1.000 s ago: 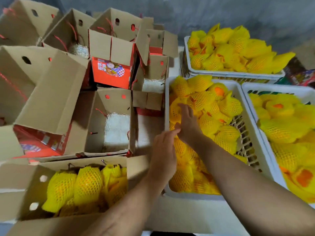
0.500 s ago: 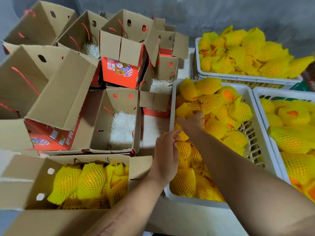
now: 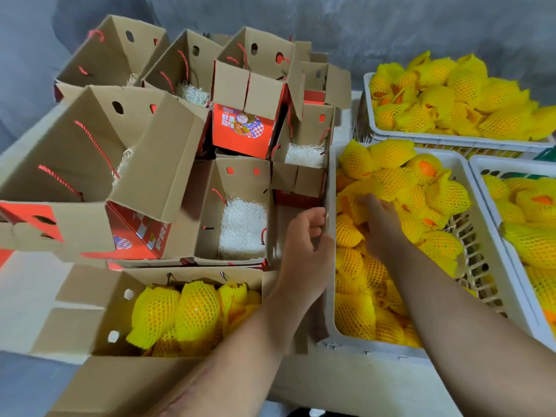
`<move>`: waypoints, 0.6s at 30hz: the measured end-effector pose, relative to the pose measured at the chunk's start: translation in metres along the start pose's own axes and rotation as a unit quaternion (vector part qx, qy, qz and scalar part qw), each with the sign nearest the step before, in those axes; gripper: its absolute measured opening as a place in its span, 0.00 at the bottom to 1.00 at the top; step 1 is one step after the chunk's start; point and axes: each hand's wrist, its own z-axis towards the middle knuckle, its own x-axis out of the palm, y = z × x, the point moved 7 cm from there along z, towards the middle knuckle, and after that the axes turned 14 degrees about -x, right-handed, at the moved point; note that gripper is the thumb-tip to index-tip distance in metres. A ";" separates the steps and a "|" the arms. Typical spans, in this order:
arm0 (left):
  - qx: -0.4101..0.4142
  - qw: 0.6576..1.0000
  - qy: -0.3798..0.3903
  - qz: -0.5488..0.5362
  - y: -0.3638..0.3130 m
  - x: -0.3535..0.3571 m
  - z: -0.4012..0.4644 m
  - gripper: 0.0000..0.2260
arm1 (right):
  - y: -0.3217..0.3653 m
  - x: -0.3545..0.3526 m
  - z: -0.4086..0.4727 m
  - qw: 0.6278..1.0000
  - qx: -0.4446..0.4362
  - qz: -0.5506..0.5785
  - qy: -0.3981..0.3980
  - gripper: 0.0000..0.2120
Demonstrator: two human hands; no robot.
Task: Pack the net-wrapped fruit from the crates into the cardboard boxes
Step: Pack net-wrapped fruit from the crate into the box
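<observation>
Nearest me, the cardboard box [image 3: 90, 320] already held several net-wrapped fruit [image 3: 177, 314]. The left hand [image 3: 304, 254] hung with loosely curled fingers just beside the white crate [image 3: 331, 296], holding nothing. Inside that crate the right hand [image 3: 380, 224] lay among the wrapped fruit, fingers seemingly closing round one yellow piece [image 3: 355, 194], though blur hid the grip. Beyond stood an empty box [image 3: 240, 188].

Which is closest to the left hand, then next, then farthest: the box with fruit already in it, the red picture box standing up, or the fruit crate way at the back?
From the left hand:
1. Box with fruit, just below-left of it.
2. Red picture box, up behind it.
3. Back crate, far upper right by the wall.
</observation>
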 end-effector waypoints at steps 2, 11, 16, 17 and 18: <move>0.044 0.999 -0.004 0.032 -0.008 -0.019 0.002 0.22 | 0.021 0.003 -0.025 0.998 -0.058 0.019 0.029 0.23; 0.147 0.987 0.061 0.022 0.007 -0.136 -0.020 0.26 | 0.038 0.122 -0.179 0.943 0.056 0.258 0.201 0.29; 0.089 0.989 0.070 -0.096 0.038 -0.203 -0.030 0.21 | 0.031 0.177 -0.232 0.930 0.069 0.282 0.226 0.23; 0.090 0.988 0.070 -0.104 0.043 -0.218 -0.031 0.18 | 0.031 0.186 -0.240 0.925 0.070 0.298 0.225 0.25; 0.089 0.988 0.071 -0.106 0.048 -0.233 -0.030 0.15 | 0.029 0.194 -0.245 0.921 0.073 0.314 0.217 0.29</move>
